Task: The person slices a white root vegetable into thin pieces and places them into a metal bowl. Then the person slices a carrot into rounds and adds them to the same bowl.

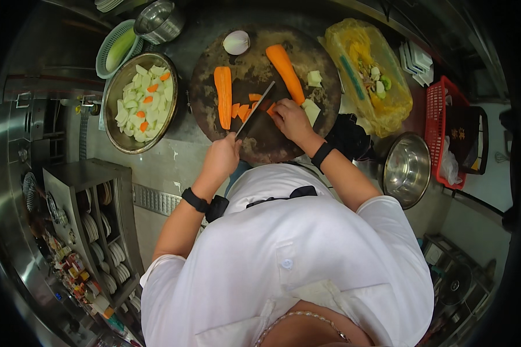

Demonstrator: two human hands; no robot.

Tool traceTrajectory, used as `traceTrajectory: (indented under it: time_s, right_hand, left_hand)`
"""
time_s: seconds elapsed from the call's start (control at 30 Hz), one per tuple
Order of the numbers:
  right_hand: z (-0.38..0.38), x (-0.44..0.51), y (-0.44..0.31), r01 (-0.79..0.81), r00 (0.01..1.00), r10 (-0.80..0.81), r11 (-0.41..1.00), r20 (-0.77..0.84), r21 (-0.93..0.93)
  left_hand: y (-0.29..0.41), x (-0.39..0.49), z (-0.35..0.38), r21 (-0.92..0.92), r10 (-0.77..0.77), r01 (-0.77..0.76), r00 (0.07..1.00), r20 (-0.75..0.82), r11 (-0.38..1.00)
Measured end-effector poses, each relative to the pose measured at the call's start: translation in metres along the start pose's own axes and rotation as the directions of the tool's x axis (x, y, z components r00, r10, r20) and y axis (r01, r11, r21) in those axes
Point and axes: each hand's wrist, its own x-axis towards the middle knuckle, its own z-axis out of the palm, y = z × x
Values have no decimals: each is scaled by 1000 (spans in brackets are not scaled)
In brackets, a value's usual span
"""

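Note:
On a round, worn chopping block (260, 149), my left hand (224, 156) is closed on the handle of a kitchen knife (255, 109), its blade slanting up to the right. Fingertips of my right hand (291, 119) hold a small carrot piece (271, 108) beside the blade. Several cut carrot pieces (243, 112) lie left of the knife. A long, flat-cut carrot length (223, 97) rests at the left, and a thicker carrot (285, 73) lies above my right hand. Pale vegetable chunks (314, 79) are at the right; a peeled onion (236, 42) sits at the far edge.
Left of the block stands a metal bowl (109, 113) of pale vegetable pieces and some carrot. Beyond it are a green basket (102, 58) and a steel pot (158, 24). A yellow bag-lined container (399, 97) with scraps, an empty steel bowl (407, 171) and a red basket (435, 126) are at right.

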Motion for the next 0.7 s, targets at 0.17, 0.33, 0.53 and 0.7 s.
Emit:
traceTrajectory:
  time_s: [0.17,0.33,0.53,0.7]
  right_hand:
    - [1,2,-1,-19,1000,19,1000,-16,3]
    - [-2,1,-4,-50,999,50,999,6,-12]
    - [-4,-1,-6,8,999,-6,999,-54,35]
    - [-3,-1,-4,-48,999,48,999,0,22]
  left_hand:
    - [18,-7,-2,205,-25,3,995,101,979]
    - [13,11,15,215,34,-41,999,37,976]
    - [4,5,0,35,27,-27,1000,7,999]
    - [17,-8,-5,120,2,-11,997,78,993]
